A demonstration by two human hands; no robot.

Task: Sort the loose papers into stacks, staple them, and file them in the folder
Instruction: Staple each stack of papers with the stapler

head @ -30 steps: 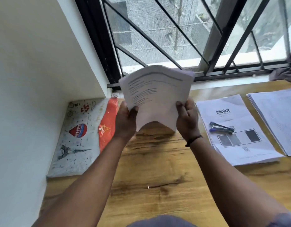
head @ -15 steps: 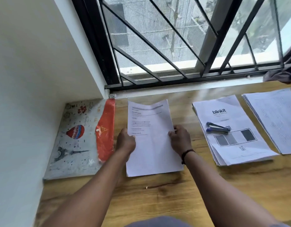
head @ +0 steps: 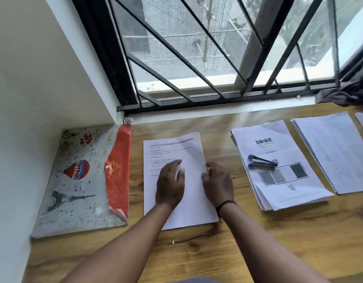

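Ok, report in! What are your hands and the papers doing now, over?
Left hand flat on middle paper stack; right hand at its right edge. Stapler untouched on blinkit stack. Folder closed, left. Nothing blocking.

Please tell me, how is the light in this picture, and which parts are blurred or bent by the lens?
Head view: soft daylight enters through the barred window, with no hard shadows; a pale glare streak crosses the wooden table near the sill; the small print on the centre paper stack is too soft to read; the wide lens bends the wall and the bars outward at the edges.
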